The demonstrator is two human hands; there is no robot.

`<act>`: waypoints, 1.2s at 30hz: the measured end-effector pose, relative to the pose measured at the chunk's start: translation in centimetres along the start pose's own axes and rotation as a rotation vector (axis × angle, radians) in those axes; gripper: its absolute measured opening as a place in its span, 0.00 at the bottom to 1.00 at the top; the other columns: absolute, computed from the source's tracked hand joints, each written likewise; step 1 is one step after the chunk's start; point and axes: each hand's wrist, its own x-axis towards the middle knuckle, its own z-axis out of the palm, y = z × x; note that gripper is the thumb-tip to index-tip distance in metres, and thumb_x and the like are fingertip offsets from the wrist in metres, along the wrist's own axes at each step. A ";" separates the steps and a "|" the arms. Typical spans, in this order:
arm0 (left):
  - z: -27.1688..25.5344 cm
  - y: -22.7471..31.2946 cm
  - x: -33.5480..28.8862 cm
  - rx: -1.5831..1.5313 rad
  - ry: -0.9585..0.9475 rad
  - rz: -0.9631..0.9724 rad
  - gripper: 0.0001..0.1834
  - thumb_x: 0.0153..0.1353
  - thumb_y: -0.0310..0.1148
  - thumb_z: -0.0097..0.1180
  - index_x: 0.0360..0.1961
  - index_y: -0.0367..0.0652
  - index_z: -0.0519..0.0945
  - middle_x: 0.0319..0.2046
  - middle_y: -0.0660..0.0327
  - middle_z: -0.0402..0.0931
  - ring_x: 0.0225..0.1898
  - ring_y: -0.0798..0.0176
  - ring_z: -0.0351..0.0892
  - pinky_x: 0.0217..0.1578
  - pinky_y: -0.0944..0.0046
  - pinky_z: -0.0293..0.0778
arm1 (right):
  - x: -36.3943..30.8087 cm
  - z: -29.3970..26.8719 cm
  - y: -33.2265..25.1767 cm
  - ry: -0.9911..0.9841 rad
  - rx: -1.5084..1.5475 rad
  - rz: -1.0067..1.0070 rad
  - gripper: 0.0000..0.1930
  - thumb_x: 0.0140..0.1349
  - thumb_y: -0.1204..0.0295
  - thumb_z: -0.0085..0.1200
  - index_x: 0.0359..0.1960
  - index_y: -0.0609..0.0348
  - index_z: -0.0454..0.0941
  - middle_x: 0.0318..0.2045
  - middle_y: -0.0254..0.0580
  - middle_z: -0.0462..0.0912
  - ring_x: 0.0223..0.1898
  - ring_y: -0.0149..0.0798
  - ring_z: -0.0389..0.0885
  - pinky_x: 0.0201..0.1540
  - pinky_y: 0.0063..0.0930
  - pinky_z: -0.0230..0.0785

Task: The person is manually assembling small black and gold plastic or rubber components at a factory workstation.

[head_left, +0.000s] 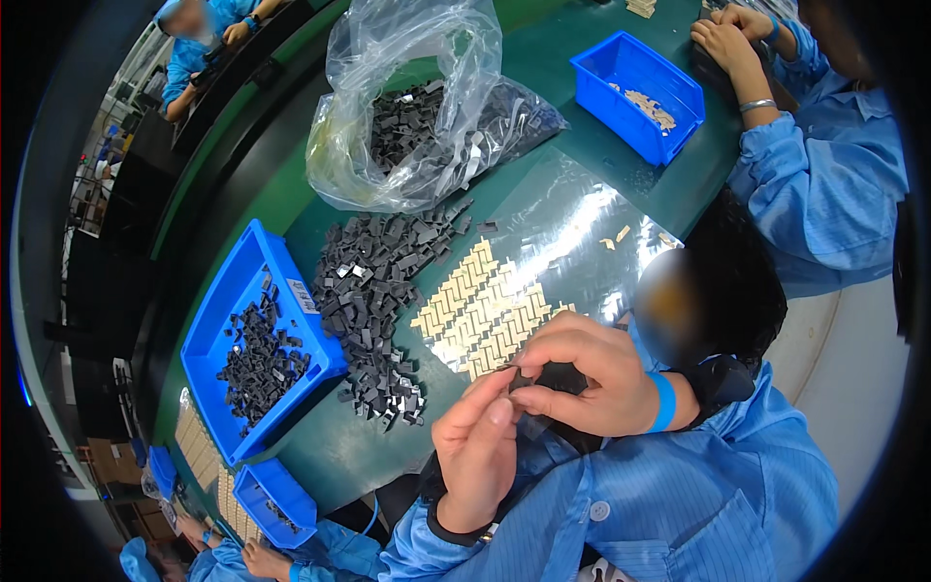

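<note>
My left hand (477, 448) and my right hand (593, 376) meet above the near edge of the table, both closed, fingertips pinched together. Between them is a small dark piece (522, 378), mostly covered by the fingers, so its exact shape cannot be made out. Just beyond my hands, a clear plastic sheet (553, 199) lies on the green table, with rows of small cream-coloured pieces (475, 296) on it. A heap of small black rectangular pieces (373, 281) is spread to the left of that sheet.
A blue bin (208, 354) with small black parts stands left of the heap. Behind is an open clear bag (339, 160) of black pieces. Another blue bin (621, 107) at far right holds cream bits. Co-workers (815, 145) sit at right and lower left, near a smaller blue bin (267, 480).
</note>
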 end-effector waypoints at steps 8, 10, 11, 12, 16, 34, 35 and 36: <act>-0.9 -0.4 -0.2 0.168 -0.135 0.227 0.18 0.55 0.17 0.54 0.50 0.29 0.73 0.50 0.47 0.70 0.46 0.60 0.74 0.46 0.64 0.72 | 0.0 0.1 0.4 -0.009 0.190 0.024 0.16 0.47 0.77 0.63 0.39 0.64 0.74 0.29 0.42 0.76 0.28 0.34 0.76 0.31 0.23 0.70; -1.1 -0.3 -0.2 0.101 -0.158 0.202 0.18 0.56 0.17 0.54 0.49 0.29 0.74 0.49 0.47 0.71 0.45 0.60 0.74 0.45 0.64 0.72 | -0.6 0.5 0.5 -0.004 0.373 0.152 0.15 0.50 0.76 0.63 0.39 0.65 0.73 0.31 0.41 0.76 0.31 0.31 0.76 0.35 0.22 0.70; -1.2 -0.3 -0.3 0.057 -0.166 0.178 0.18 0.56 0.18 0.54 0.49 0.28 0.74 0.49 0.47 0.71 0.44 0.59 0.75 0.45 0.63 0.73 | -0.7 0.6 0.4 -0.004 0.373 0.152 0.15 0.50 0.76 0.63 0.39 0.65 0.73 0.31 0.41 0.76 0.31 0.31 0.76 0.35 0.22 0.70; -1.3 -0.3 -0.3 0.014 -0.174 0.155 0.17 0.56 0.18 0.54 0.49 0.28 0.74 0.48 0.46 0.72 0.43 0.58 0.75 0.45 0.63 0.73 | -0.8 0.7 0.3 0.013 0.480 0.189 0.14 0.51 0.76 0.62 0.39 0.66 0.73 0.33 0.41 0.76 0.33 0.30 0.76 0.36 0.22 0.69; -1.0 -0.1 -0.1 -0.036 -0.108 0.117 0.16 0.57 0.18 0.53 0.47 0.28 0.74 0.46 0.45 0.74 0.41 0.56 0.77 0.43 0.61 0.74 | -0.8 0.8 -0.2 0.095 0.736 0.336 0.10 0.56 0.76 0.58 0.37 0.67 0.73 0.37 0.41 0.74 0.37 0.29 0.74 0.41 0.21 0.68; -0.4 -0.1 -0.1 0.334 0.013 0.283 0.15 0.55 0.13 0.52 0.45 0.28 0.76 0.43 0.47 0.75 0.40 0.60 0.79 0.44 0.66 0.75 | -1.0 1.0 -0.2 0.072 0.497 0.376 0.04 0.52 0.80 0.56 0.27 0.62 0.73 0.34 0.41 0.77 0.34 0.31 0.75 0.37 0.23 0.66; -0.3 -0.1 -0.1 0.334 0.004 0.289 0.15 0.55 0.13 0.52 0.45 0.28 0.76 0.42 0.47 0.76 0.40 0.60 0.79 0.44 0.66 0.75 | -1.0 1.0 -0.2 0.073 0.496 0.376 0.04 0.52 0.80 0.56 0.27 0.62 0.73 0.34 0.41 0.77 0.34 0.31 0.75 0.37 0.23 0.66; -0.3 -0.1 -0.2 0.334 -0.003 0.295 0.15 0.55 0.13 0.52 0.45 0.28 0.76 0.42 0.47 0.76 0.40 0.60 0.79 0.44 0.66 0.75 | -0.9 1.0 -0.3 0.073 0.488 0.379 0.04 0.52 0.80 0.56 0.27 0.62 0.73 0.33 0.41 0.77 0.35 0.32 0.75 0.37 0.24 0.67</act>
